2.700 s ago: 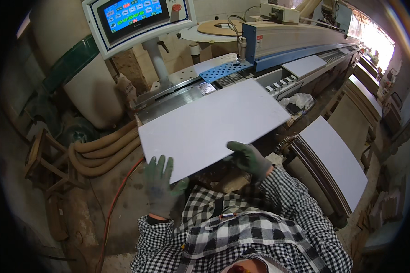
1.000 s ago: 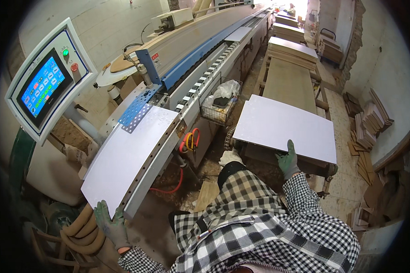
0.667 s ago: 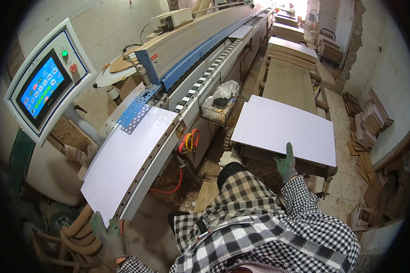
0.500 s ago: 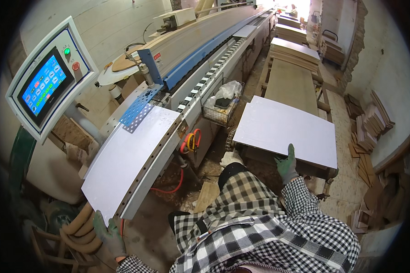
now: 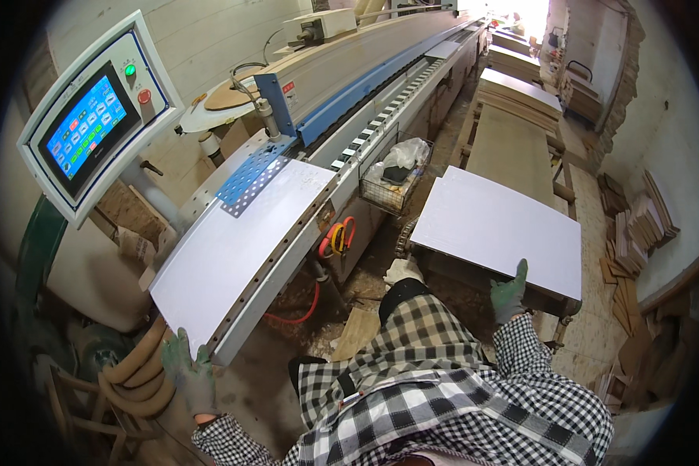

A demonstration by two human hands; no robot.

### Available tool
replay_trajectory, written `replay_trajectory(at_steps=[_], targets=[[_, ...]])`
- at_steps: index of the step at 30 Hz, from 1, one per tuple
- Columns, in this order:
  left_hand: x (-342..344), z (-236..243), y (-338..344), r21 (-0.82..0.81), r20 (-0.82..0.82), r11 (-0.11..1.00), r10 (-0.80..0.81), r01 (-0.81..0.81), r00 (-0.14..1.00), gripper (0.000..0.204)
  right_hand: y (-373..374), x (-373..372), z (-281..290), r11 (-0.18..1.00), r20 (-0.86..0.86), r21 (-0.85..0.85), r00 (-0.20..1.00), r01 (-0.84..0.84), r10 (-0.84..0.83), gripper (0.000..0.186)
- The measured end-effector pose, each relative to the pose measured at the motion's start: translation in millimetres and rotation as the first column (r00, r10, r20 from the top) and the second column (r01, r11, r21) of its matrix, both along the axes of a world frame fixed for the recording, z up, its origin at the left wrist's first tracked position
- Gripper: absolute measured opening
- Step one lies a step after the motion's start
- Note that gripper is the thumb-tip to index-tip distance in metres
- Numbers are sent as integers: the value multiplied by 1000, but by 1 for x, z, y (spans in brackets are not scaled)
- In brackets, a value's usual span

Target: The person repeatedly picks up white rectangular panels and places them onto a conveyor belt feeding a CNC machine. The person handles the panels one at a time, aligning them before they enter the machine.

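Note:
A long white panel [image 5: 241, 248] lies on the machine's bed at the left, its far end beside a blue perforated plate [image 5: 245, 182]. My left hand [image 5: 190, 377], in a green and grey glove, is at this panel's near end, fingers apart and touching the edge. To the right, another white panel [image 5: 497, 225] rests flat on a stack of boards. My right hand [image 5: 509, 297], gloved in green, is at its near edge, fingers stretched onto the top and thumb apart to the left. Neither hand is closed around a panel.
A control screen [image 5: 93, 124] stands at upper left. The machine's feed track [image 5: 396, 97] runs away to the far right. A wire basket [image 5: 392, 175] and orange-handled scissors [image 5: 338, 237] hang on its side. Boards [image 5: 516, 101] are stacked farther along, and offcuts [image 5: 637, 225] lean against the wall.
The panel on the machine has moved forward along the bed, with my left hand following its end. My right hand has slid rightward along the other panel's edge. The whole view has shifted slightly.

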State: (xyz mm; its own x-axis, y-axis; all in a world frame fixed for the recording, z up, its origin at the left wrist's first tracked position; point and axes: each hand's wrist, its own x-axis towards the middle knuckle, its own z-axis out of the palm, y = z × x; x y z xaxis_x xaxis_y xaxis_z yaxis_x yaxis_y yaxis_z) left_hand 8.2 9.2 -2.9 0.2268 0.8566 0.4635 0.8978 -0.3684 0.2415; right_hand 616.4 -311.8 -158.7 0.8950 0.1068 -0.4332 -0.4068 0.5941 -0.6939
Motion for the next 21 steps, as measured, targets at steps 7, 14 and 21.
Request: replay_trajectory(at_steps=[7, 14, 21], targets=[[60, 5, 22, -23, -76, 1000, 2, -4, 997, 60, -32, 24, -18, 999, 34, 40, 999, 27, -28, 108], [119, 8, 38, -4, -46, 997, -79, 79, 996, 65, -45, 20, 2, 996, -13, 84, 999, -31, 32, 84], [116, 8, 38, 116, 31, 945, -311, 306, 950, 64, -84, -8, 0, 902, 665, -426, 649, -75, 369, 53]])
